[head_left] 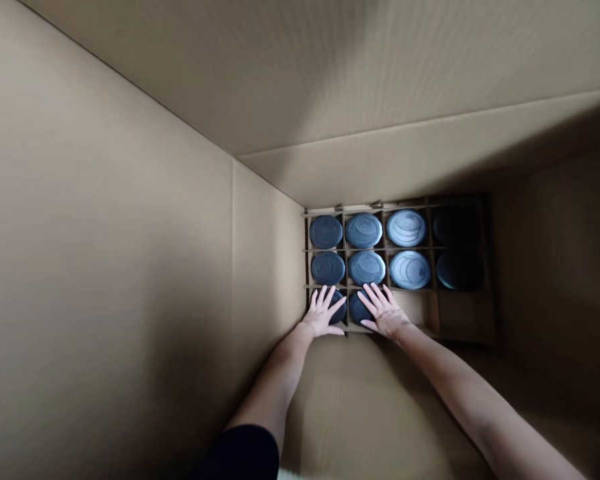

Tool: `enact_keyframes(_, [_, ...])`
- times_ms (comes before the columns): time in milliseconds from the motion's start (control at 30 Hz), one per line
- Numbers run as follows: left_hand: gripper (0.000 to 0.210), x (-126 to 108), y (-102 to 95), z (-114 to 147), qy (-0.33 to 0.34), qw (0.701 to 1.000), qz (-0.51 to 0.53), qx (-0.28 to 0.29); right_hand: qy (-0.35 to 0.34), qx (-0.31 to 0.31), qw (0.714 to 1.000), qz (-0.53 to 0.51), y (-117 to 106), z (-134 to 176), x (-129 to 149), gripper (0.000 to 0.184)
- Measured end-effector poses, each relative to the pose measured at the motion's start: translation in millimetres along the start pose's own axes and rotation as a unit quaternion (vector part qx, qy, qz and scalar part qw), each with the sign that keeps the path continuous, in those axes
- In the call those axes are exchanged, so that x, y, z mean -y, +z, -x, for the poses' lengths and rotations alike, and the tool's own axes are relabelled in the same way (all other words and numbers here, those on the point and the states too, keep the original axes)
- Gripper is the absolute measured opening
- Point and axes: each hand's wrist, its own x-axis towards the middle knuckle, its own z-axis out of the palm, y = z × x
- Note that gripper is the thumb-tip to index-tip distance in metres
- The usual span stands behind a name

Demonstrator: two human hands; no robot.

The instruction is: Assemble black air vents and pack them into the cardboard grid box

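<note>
At the bottom of a deep cardboard box, a cardboard divider grid (347,267) holds dark, round-topped items, one to a cell; whether they are jars or lidded containers I cannot tell. My left hand (322,313) lies with spread fingers over the round item (338,308) in the nearest left cell. Over the round item (359,309) in the cell to its right, my right hand (384,312) is likewise spread flat. Both hands partly cover these tops, and neither is wrapped round anything. Beyond the fingertips sit more round items, such as one (367,268) with a ringed top.
Tall cardboard walls enclose the grid: a left wall (180,220), a far wall (380,153) and a near wall (360,400). The right wall (555,253) lies in deep shadow. Bare bottom shows in the near-row cell (417,311) right of my right hand.
</note>
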Motion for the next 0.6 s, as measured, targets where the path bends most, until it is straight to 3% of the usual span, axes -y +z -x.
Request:
enact_keyframes(100, [0.109,-3.1,6.3,-5.9,-0.021,0.998,-0.054,0.003,0.013,0.053,0.998,-0.029,-36.9,-4.1,8.8,0.078])
enact_keyframes(233, [0.116,-14.8,8.2,-10.0,-0.066,0.993,-0.1,0.019,0.063,0.184,0.979,-0.059,-115.5,7.7,38.8,0.076])
enact_keyframes(300, [0.126,-24.3,-0.9,-10.6,-0.079,0.991,-0.105,0.032,0.081,0.212,0.972,-0.059,-155.5,30.1,61.8,0.07])
enact_keyframes(367, [0.128,-38.4,-19.4,-9.1,-0.092,0.99,-0.092,0.049,0.07,0.145,0.986,-0.051,-186.0,62.3,91.1,0.065])
enact_keyframes(433, [0.115,-59.8,-46.1,-3.6,-0.104,0.992,-0.066,0.03,0.047,0.027,0.997,-0.054,-199.7,96.3,126.4,0.06])
enact_keyframes(500, [0.092,-90.9,-76.3,9.1,-0.111,0.992,-0.046,-0.025,0.037,-0.086,0.994,-0.051,-193.3,122.9,164.9,0.055])
enact_keyframes(600, [0.06,-155.5,-111.8,48.1,-0.099,0.986,-0.039,-0.126,0.054,-0.245,0.967,0.029,-153.5,141.6,218.0,0.054])
